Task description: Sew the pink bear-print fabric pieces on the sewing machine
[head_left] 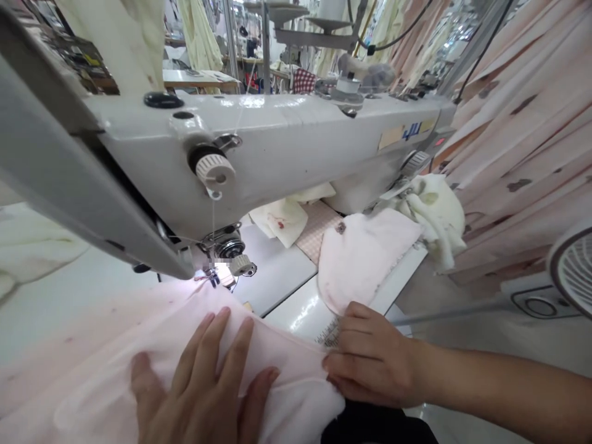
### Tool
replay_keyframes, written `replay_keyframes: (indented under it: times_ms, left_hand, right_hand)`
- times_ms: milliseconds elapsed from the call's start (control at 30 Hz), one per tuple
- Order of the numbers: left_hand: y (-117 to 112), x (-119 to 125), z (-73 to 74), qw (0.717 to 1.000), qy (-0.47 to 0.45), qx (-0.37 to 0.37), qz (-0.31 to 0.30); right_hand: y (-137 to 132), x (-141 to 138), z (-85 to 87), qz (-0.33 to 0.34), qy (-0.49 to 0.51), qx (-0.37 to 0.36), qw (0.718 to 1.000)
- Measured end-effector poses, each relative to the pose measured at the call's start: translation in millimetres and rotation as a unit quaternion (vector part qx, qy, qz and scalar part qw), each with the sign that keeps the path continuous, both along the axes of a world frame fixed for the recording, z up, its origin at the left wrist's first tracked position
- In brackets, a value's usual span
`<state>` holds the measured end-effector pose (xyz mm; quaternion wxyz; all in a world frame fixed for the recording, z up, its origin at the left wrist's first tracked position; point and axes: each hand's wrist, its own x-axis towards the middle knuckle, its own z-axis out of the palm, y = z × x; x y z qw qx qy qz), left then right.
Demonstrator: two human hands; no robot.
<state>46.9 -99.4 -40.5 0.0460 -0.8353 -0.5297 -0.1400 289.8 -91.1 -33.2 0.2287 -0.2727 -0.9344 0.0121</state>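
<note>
My left hand (203, 382) lies flat with fingers spread on pale pink fabric (106, 351) spread in front of the sewing machine (277, 148). The fabric runs up under the needle and presser foot (217, 274), which is lit by a small lamp. My right hand (370, 357) is at the fabric's right edge with fingers curled, pinching the pink cloth beside a small printed label (329, 336).
A separate pink fabric piece (361, 253) and cream cloth (435, 209) lie on the machine bed to the right. Peach fabric panels (522, 123) hang at the right. A fan (573, 265) sits at the right edge. More cream cloth (32, 246) lies at left.
</note>
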Motion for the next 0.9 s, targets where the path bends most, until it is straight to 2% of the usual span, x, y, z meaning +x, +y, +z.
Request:
replay_keyframes:
  times_ms: [200,300,400,533,667,800,900]
  left_hand:
    - [3,-1,-4.1,0.999,0.001,0.035,-0.024]
    - [7,-8,-8.2,0.998,0.015,0.046,-0.046]
    - [17,-23,-8.0,0.998,0.022,0.023,-0.048]
    - [45,-52,-0.7,0.998,0.013,-0.019,-0.063]
    - [82,-76,9.8,0.994,0.025,-0.056,-0.089]
    - [115,-90,16.3,0.988,0.051,-0.077,-0.121]
    - [138,-99,16.1,0.989,0.04,-0.071,-0.122]
  right_hand:
    - [2,4,7.0,-0.004,-0.044,-0.041,0.998]
    - [7,3,16.0,0.045,-0.061,-0.041,0.996]
    - [17,-6,19.3,0.103,-0.068,-0.006,0.992]
    - [38,-30,12.4,0.144,-0.082,0.025,0.986]
    - [64,-58,7.0,0.141,-0.074,0.051,0.986]
    - [86,-80,7.6,0.121,-0.059,0.023,0.991]
    - [93,-92,6.5,0.071,-0.067,0.005,0.995]
